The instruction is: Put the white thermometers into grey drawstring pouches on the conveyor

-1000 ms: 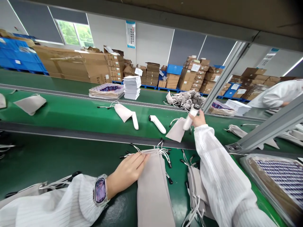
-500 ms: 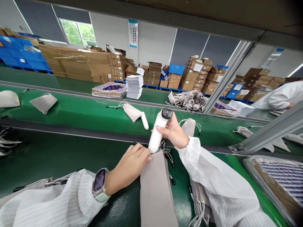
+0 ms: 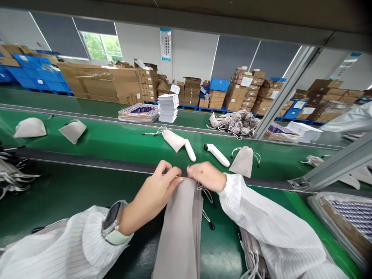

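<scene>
My left hand [image 3: 159,188] pinches the top edge of a grey drawstring bag [image 3: 177,232], which lies on a stack of similar bags with white cords and black toggles. Just right of that edge is my right hand [image 3: 207,175], slightly blurred, its fingers stretched out to the left and holding nothing. Whether its fingertips touch the bag I cannot tell. Beyond my hands, a white handheld device [image 3: 218,155] with a dark head lies on the green belt [image 3: 130,145]. Another white device [image 3: 190,150] sticks partly out of a grey bag [image 3: 173,140] there.
Further grey bags [image 3: 243,161] lie along the belt. A metal post [image 3: 283,93] rises at right, near a plastic-wrapped tray [image 3: 343,217]. Behind the belt are a stack of white papers [image 3: 167,108] and a bag pile [image 3: 235,123]. Another person's sleeve [image 3: 348,118] shows at far right.
My right hand has let go of the white device, which now lies on the belt, and has come back down to the bag's top. The bag's upper edge is lifted slightly in my left hand.
</scene>
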`<state>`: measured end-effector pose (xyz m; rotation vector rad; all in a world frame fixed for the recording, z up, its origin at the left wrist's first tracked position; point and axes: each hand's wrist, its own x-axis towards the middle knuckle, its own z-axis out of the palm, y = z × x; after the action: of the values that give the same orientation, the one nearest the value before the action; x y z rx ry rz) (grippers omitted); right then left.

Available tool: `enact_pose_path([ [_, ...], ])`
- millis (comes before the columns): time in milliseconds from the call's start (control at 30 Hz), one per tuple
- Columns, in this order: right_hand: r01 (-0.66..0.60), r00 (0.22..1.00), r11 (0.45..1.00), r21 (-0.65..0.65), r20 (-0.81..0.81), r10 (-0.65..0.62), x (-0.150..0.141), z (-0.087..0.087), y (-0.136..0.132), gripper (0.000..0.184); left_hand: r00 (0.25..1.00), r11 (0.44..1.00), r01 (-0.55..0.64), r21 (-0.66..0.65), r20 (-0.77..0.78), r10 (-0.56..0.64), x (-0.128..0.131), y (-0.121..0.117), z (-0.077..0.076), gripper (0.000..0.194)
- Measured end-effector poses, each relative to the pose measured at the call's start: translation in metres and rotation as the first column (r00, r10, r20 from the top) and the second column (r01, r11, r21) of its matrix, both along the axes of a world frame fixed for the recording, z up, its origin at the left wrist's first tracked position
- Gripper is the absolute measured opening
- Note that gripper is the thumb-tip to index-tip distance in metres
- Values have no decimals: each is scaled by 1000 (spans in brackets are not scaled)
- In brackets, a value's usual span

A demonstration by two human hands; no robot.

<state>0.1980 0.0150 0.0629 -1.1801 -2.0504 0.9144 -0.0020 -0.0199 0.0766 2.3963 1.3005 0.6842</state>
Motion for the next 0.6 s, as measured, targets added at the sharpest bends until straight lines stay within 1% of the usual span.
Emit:
enact_pose_path([
  [33, 156, 987, 981, 119, -49, -151, 9, 0, 7, 51, 1000, 997, 11, -79, -26, -13, -2, -1, 6, 26],
  [67, 307, 951, 930, 202, -109, -290, 18, -1, 14, 48, 998, 984, 44, -173, -38, -51, -4, -3, 13, 28],
  [100, 407, 912, 883, 233, -157, -379, 25, -1, 19, 44, 994, 958, 98, -271, -22, -108, -7, -5, 19, 32],
  [133, 433, 898, 875, 215, -183, -400, 29, -3, 21, 43, 986, 920, 162, -357, 31, -162, -9, -7, 24, 36],
  [167, 376, 918, 914, 150, -198, -345, 29, -4, 20, 45, 976, 886, 216, -410, 111, -187, -10, -9, 28, 38],
  [200, 227, 954, 973, 47, -211, -213, 24, -7, 16, 48, 965, 876, 240, -419, 205, -166, -11, -11, 30, 38],
  [233, 14, 971, 998, -64, -238, -29, 14, -9, 8, 51, 948, 888, 231, -397, 295, -114, -11, -12, 31, 37],
  [267, -199, 947, 968, -150, -282, 151, 2, -11, -1, 54, 928, 912, 203, -356, 368, -63, -11, -13, 31, 35],
  [300, -369, 897, 909, -195, -329, 294, -11, -13, -9, 56, 909, 937, 171, -305, 415, -31, -10, -14, 29, 33],
  [333, -451, 859, 871, -192, -360, 365, -23, -13, -16, 56, 900, 957, 154, -247, 435, -32, -8, -14, 26, 31],
  [367, -466, 844, 869, -165, -378, 381, -30, -12, -20, 56, 902, 970, 156, -187, 428, -62, -6, -14, 23, 29],
  [400, -399, 861, 910, -117, -388, 328, -31, -10, -21, 54, 913, 978, 164, -131, 396, -100, -4, -13, 19, 26],
  [433, -247, 893, 968, -52, -400, 206, -26, -6, -17, 51, 931, 984, 162, -73, 343, -128, -2, -12, 14, 23],
  [467, -35, 912, 999, 15, -408, 38, -15, -3, -9, 50, 953, 990, 144, -2, 270, -138, -1, -11, 8, 22],
  [500, 225, 899, 972, 75, -400, -177, 0, 1, 2, 51, 974, 990, 121, 75, 182, -133, 1, -9, 1, 25],
  [533, 484, 833, 860, 163, -386, -396, 19, 3, 13, 55, 988, 982, 118, 146, 82, -131, 2, -7, -7, 28],
  [567, 639, 761, 738, 217, -311, -568, 38, 4, 26, 62, 989, 969, 147, 199, -25, -145, 4, -5, -16, 30],
  [600, 716, 694, 657, 236, -148, -704, 56, 2, 37, 66, 975, 950, 207, 234, -128, -181, 5, -3, -25, 29],
])
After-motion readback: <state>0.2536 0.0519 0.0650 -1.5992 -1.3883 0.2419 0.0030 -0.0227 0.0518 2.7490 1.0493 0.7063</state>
